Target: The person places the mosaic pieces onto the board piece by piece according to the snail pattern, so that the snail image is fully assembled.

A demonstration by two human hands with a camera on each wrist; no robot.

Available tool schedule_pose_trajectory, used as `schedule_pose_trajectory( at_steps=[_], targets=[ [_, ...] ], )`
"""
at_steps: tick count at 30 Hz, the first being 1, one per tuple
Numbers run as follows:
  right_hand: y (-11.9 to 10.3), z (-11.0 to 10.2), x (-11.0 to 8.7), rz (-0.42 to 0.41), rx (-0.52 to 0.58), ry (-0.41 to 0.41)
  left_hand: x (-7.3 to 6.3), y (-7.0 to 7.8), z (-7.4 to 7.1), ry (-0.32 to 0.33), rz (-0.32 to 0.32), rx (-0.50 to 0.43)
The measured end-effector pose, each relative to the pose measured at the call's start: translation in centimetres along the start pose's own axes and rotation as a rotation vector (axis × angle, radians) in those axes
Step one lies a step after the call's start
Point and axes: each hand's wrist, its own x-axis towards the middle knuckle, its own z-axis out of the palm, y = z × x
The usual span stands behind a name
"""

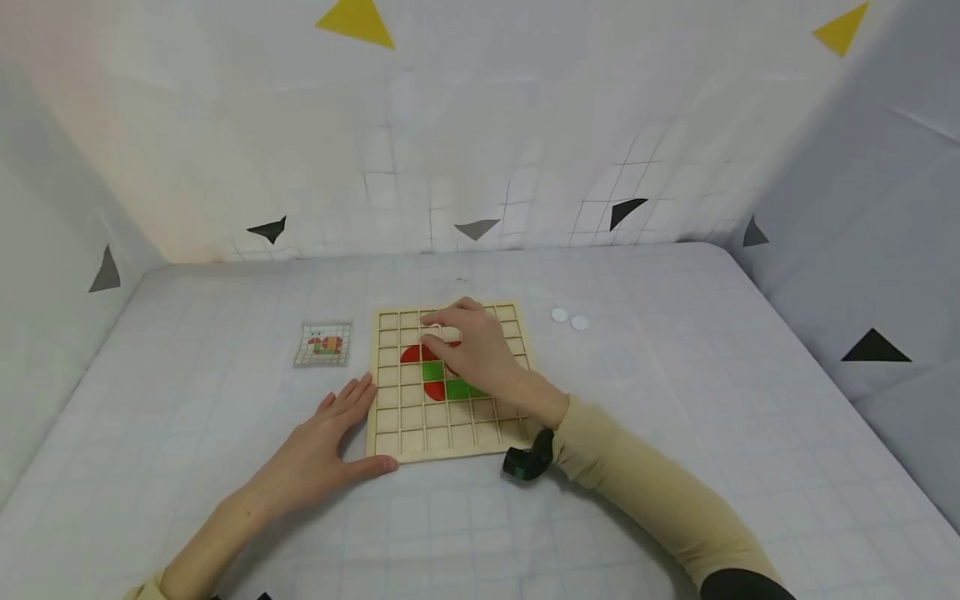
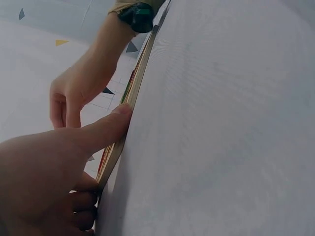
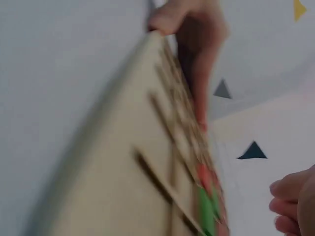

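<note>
A wooden grid board lies flat on the table, with red and green pieces in some cells. The red piece and green square show beside my right hand. That hand hovers over the board's upper middle, thumb and index finger apart; I see no piece between their tips. It covers part of the pattern. At the board's lower left edge, my left hand lies with fingers spread. Its thumb touches the front edge in the left wrist view, its other fingers the left side.
Left of the board lies a small picture card of a red, green and orange figure on a grid. Two white discs lie off its upper right corner. A dark wrist device hangs at my right cuff.
</note>
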Motion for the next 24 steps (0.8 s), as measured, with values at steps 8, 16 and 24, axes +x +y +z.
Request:
schedule_pose_trajectory(
  at_steps=[8,16,24],
  targets=[
    [4.5,-5.3,-2.2,0.141,-0.008,0.03,-0.1,-0.1,0.2,0.018,0.011,0.01],
    [9.8,-9.7,-6.0,0.231,-0.114,0.125,0.1,0.0,0.0,0.014,0.025,0.02],
    [12.2,-10.2,-7.1,0.254,-0.182,0.121,0.0,0.0,0.0,-0.009,-0.005,0.006]
  ],
)
